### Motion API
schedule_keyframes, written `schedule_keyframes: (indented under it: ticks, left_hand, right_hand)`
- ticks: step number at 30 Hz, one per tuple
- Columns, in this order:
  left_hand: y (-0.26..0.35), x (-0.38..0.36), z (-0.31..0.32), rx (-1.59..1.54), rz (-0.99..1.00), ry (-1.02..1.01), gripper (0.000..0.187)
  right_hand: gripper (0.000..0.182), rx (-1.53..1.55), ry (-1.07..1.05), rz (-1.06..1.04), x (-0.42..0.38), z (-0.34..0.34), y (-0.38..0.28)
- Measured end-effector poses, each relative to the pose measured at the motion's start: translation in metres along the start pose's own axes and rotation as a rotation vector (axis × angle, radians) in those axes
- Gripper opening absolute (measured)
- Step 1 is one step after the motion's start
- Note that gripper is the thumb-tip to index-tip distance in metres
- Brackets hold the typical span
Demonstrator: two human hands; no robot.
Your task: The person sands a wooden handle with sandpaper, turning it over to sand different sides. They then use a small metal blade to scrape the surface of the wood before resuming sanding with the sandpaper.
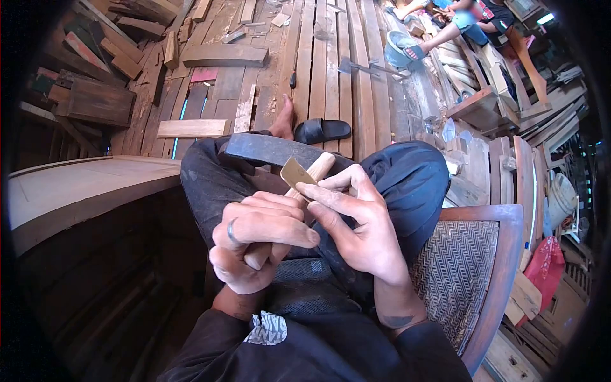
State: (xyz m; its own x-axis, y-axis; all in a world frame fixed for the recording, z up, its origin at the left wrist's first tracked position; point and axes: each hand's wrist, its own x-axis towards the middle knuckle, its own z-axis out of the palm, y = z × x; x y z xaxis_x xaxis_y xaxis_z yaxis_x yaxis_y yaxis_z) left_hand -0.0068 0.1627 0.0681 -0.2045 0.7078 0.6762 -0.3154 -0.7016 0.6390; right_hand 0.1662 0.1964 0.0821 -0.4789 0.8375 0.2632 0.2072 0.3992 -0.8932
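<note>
My left hand (254,235), with a ring on one finger, is wrapped round a pale wooden stick (323,165). The stick slants up and away, and its near end pokes out below my fingers. My right hand (364,223) pinches a small tan piece of sandpaper (295,173) between thumb and fingers. The sandpaper lies against the stick's upper part, and some of it is hidden by my fingers. Both hands are above my lap, close together. Just beyond them, a dark grey-blue board (273,148) stretches across between my legs.
A woven-seat chair (455,274) stands at right and a pale panel (89,184) at left. On the plank floor are a black sandal (323,130), a hatchet (347,65) and wood blocks (226,55). Another person (468,28) sits far right near a bucket (400,49).
</note>
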Motion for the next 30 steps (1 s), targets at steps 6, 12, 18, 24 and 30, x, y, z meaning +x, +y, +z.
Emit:
schedule_keyframes:
  ticks: [6,12,18,24,30]
  left_hand:
    - [0.005,-0.009,-0.009,-0.058,-0.058,0.044,0.103]
    - [0.002,-0.001,-0.006,-0.015,0.016,-0.013,0.097]
    - [-0.001,0.006,0.002,0.024,0.058,-0.037,0.095]
    - [0.001,-0.009,0.006,-0.193,-0.069,0.224,0.112]
    - [-0.001,0.004,-0.003,-0.054,-0.008,0.084,0.078]
  right_hand:
    - [0.026,-0.092,0.098,0.139,0.008,-0.002,0.052]
    - [0.025,-0.191,0.054,0.047,0.010,-0.002,0.037]
    - [0.027,-0.088,-0.007,-0.037,0.005,-0.003,0.004]
    - [0.026,-0.175,0.088,0.132,0.005,-0.006,0.046]
    - [0.027,-0.209,0.064,0.037,0.002,-0.006,0.029]
